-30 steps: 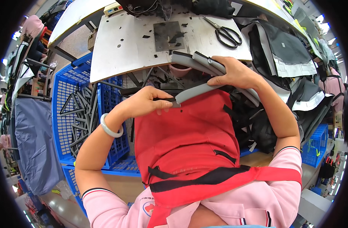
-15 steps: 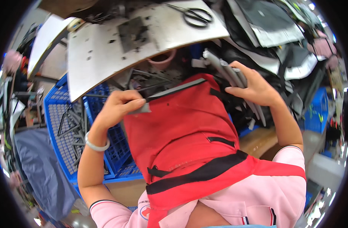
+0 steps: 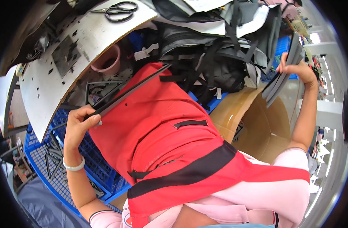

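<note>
My left hand (image 3: 79, 122) is closed on one end of a long flat grey strip with a black edge (image 3: 137, 84). The strip slants up and to the right across the top of the red apron (image 3: 162, 108) that I wear. Out to the far right, my raised right hand (image 3: 302, 71) grips a bundle of similar grey strips (image 3: 281, 79), held upright at a tilt. Below and to the left of that bundle stands an open cardboard box (image 3: 234, 110), with some dark pieces inside.
A white table (image 3: 33, 102) curves along the upper left, with black-handled scissors (image 3: 122, 12) and dark scraps on it. Under its edge sits a pink bucket (image 3: 112, 68). Blue crates (image 3: 41, 157) with grey strips stand lower left. Black and grey bag fabric (image 3: 196, 41) lies heaped ahead.
My view has swung right, bringing the cardboard box into sight. My right hand has moved outward to the right with the bundle. The left hand still holds its strip.
</note>
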`<move>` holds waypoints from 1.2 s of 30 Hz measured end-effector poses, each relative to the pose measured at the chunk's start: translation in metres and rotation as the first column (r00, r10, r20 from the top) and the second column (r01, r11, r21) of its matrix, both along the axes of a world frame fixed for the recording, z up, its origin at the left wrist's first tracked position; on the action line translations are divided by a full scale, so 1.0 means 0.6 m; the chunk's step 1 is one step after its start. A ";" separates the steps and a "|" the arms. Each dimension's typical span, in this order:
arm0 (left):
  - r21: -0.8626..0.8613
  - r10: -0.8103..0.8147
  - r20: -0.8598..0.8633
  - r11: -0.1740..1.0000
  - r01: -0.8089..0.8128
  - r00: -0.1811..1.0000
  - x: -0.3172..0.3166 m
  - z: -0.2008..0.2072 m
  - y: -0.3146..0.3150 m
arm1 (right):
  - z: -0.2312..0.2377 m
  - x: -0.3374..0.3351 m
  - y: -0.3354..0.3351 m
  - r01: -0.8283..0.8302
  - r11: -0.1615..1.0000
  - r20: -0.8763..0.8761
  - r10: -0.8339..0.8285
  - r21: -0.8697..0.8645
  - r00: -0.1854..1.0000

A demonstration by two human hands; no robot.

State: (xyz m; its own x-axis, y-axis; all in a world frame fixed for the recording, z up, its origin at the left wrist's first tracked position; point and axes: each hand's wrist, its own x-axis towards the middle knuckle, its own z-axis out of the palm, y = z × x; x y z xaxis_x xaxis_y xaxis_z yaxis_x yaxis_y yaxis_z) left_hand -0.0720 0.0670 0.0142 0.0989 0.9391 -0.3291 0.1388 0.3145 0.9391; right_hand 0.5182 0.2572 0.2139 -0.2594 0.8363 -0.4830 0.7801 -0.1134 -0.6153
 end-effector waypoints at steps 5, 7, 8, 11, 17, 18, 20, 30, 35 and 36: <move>-0.017 0.015 0.006 1.000 -0.015 1.000 -0.011 -0.007 -0.015 | -0.044 0.137 -0.030 0.172 0.983 0.476 -0.121 -0.063 0.871; -0.041 0.035 0.016 0.999 -0.034 0.999 -0.018 -0.016 -0.020 | -0.130 0.268 -0.066 0.444 0.859 0.574 -0.236 -0.254 0.784; -0.064 0.033 -0.005 0.997 -0.033 0.999 -0.020 -0.018 -0.021 | -0.172 0.311 -0.089 0.564 0.762 0.543 -0.342 -0.318 0.767; -0.059 0.048 0.004 0.997 -0.047 0.999 -0.014 -0.015 -0.030 | -0.237 0.320 -0.125 0.546 0.804 0.764 -0.195 -0.235 0.615; -0.029 0.083 0.001 0.996 -0.083 0.997 -0.003 0.012 -0.018 | -0.238 0.021 0.028 -0.181 0.939 0.429 0.040 0.294 0.902; 0.003 0.078 0.019 0.997 -0.078 0.997 0.002 0.015 -0.008 | -0.234 -0.083 0.030 -0.281 0.855 0.336 0.135 0.437 0.932; 0.007 0.062 0.031 0.998 -0.062 0.998 0.017 0.032 0.007 | -0.230 -0.303 -0.002 -0.365 0.745 0.053 0.407 0.558 0.912; 0.081 0.205 -0.120 0.977 -0.196 0.971 -0.011 0.158 0.006 | -0.260 -0.689 -0.050 -0.566 0.280 0.035 0.875 0.775 0.482; 0.561 0.506 -0.529 0.811 -0.167 0.682 -0.024 0.168 0.054 | -0.225 -0.754 0.028 -0.446 0.134 0.160 0.812 0.885 0.561; 0.525 0.527 -0.482 0.813 -0.251 0.700 -0.035 0.168 0.069 | -0.220 -0.770 0.042 -0.445 0.121 0.178 0.801 0.887 0.572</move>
State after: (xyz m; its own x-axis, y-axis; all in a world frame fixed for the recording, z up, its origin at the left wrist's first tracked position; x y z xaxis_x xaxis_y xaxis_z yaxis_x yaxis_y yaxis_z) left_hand -0.0932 0.1082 0.1148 -0.3870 0.8969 0.2141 0.6461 0.0981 0.7569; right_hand 0.0563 0.2824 0.0817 -0.8534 0.1768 0.4904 0.0730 0.9720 -0.2234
